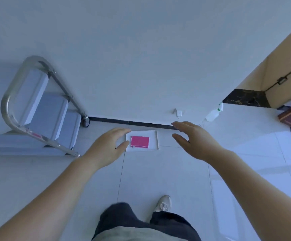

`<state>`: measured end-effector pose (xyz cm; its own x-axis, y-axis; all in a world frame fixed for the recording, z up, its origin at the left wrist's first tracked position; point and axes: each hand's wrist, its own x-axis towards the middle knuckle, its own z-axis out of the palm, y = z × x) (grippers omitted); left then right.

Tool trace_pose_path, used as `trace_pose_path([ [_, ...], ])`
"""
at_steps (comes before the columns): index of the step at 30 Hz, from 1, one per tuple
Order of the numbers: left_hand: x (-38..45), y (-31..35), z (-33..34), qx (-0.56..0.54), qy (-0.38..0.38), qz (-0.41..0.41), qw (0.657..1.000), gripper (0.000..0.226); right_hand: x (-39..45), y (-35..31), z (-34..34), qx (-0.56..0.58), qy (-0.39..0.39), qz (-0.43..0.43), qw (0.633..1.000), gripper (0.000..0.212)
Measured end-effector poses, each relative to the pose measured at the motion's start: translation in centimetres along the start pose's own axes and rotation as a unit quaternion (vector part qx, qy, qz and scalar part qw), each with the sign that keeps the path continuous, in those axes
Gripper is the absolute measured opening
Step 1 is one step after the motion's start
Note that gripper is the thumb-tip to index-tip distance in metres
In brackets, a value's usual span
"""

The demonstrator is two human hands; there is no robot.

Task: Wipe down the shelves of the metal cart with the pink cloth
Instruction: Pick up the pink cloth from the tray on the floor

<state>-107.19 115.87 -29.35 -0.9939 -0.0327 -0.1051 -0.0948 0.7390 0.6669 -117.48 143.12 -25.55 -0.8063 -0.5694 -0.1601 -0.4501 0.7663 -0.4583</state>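
Both hands, left hand [109, 145] and right hand [193, 140], hovered with fingers apart, empty, over the folded pink cloth [140, 141] in its shallow white tray [156, 136]; soft, light, it likely wanted pinching at an edge.

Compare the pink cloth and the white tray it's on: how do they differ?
Colour: the pink cloth is vivid magenta; the white tray is plain white. Size: the cloth covers only the tray's left-centre part, so the tray is clearly larger. Form: the cloth lies flat and folded; the tray has a raised rim. Both are rectangular and sit on the floor between the open hands.
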Motion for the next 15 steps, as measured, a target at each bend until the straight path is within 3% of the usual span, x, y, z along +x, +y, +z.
trace_pose_path([
  [8, 3.0, -1.6, 2.2, -0.003, 0.038, -0.101, 0.994, 0.04, 9.4, 2.3, 0.4, -0.034, -0.102, -0.097, 0.99, 0.042],
  [15, 9.5, -7.6, 1.0, 0.002, 0.03, -0.12, 0.992, 0.04, 17.4, 2.3, 3.1, -0.069, -0.151, -0.091, 0.982, 0.043],
])
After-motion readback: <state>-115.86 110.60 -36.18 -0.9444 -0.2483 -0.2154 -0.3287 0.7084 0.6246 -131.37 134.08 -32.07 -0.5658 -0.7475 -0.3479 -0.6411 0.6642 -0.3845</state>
